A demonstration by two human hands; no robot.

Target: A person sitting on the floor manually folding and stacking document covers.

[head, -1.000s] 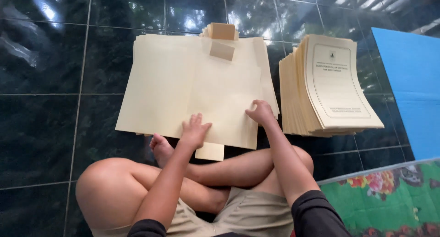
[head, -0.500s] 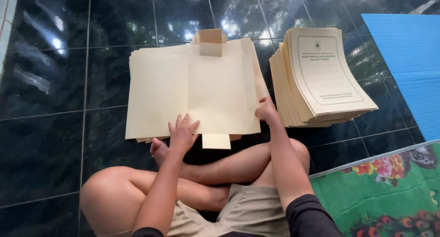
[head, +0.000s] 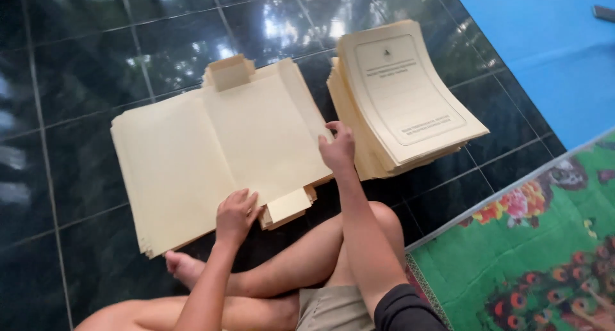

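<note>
Two hands (head: pixel 288 184) flat on cream unfolded folders (head: pixel 218 152); printed stack (head: pixel 403 94) beside right

The left hand (head: pixel 236 216) lies palm down, fingers curled, low in the frame's centre. The right hand (head: pixel 337 148) reaches further up, right of centre, fingers bent, forearm outstretched.

Soft daylight comes from above, and white glare patches sit on the glossy dark floor tiles (head: pixel 77 62). Shadows are faint. The picture is slightly soft, tilted, and stretched toward its edges.
</note>
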